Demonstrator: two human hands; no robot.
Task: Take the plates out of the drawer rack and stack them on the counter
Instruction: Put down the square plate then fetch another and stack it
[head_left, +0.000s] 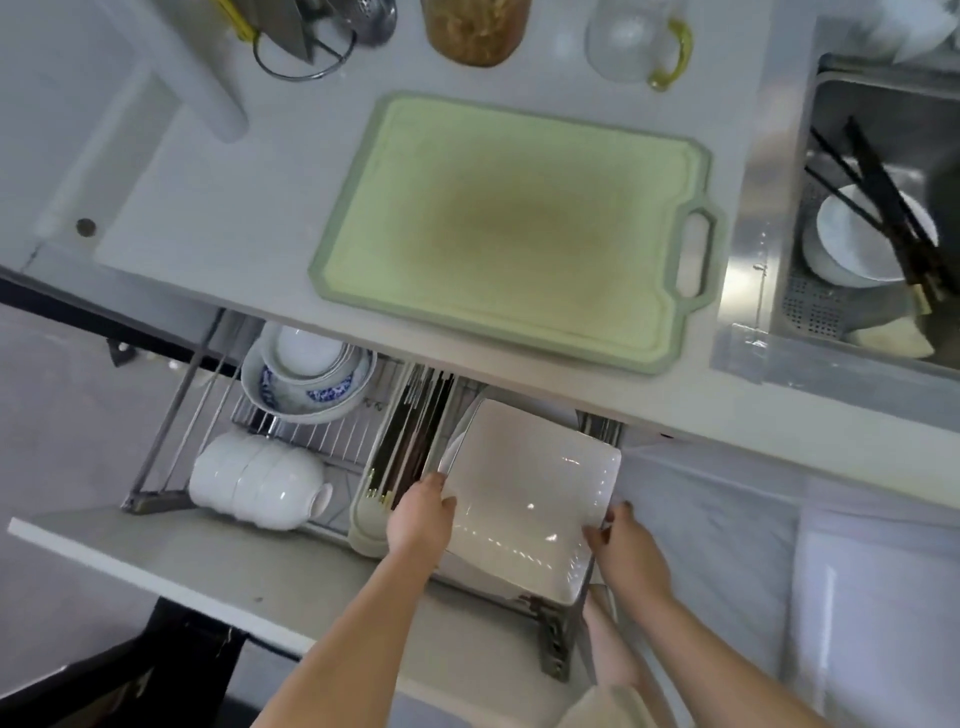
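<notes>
A white square plate lies tilted over the right part of the pulled-out drawer rack, with the edge of another white plate showing behind its left side. My left hand grips the plate's left edge, thumb on top. My right hand grips its right edge. The counter runs above the drawer, with a green cutting board on it.
In the rack sit a row of white bowls, blue-patterned bowls nested together and a chopstick holder. A sink with dishes is at right. A glass jug, a jar and a utensil rack stand at the counter's back.
</notes>
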